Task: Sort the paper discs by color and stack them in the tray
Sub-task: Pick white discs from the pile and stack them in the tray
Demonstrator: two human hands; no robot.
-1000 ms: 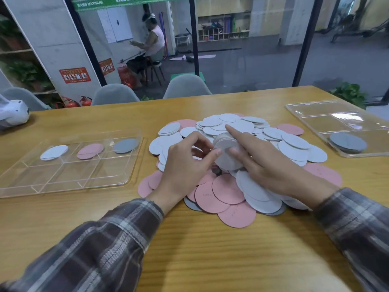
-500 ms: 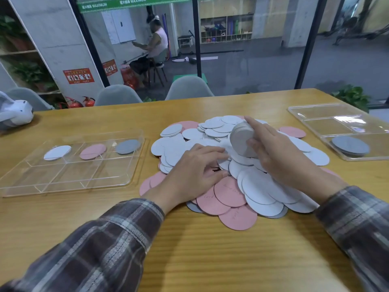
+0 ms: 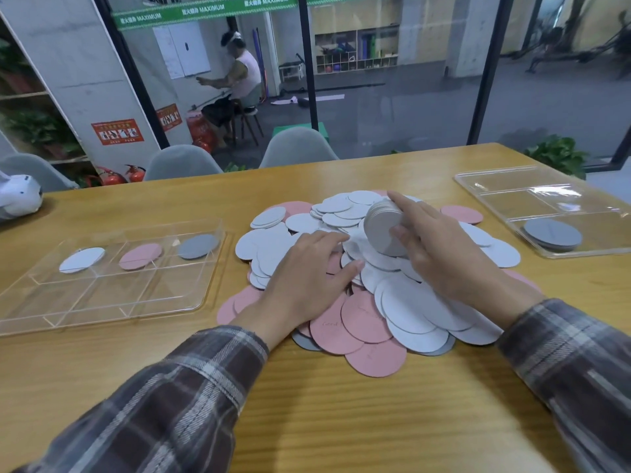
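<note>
Stack of white discs (image 3: 384, 230), gripped upright in right hand (image 3: 440, 254), seemingly above pile (image 3: 362, 274)

You have two clear trays on the desk (image 3: 307, 404). The first tray (image 3: 85, 298), left of the pile (image 3: 362, 322), has six compartments and three single discs: one white disc (image 3: 82, 260), one pink disc (image 3: 140, 256) and one grey disc (image 3: 198, 246), each in its own compartment. The second tray (image 3: 512, 186), right of the pile, holds one grey stack (image 3: 552, 233). One white stack (image 3: 379, 230) is tilted on edge at the pile's far side. The pile's loose discs come in three colours, too many to count. Beyond the pile you have three grey chairs (image 3: 297, 146).
</note>
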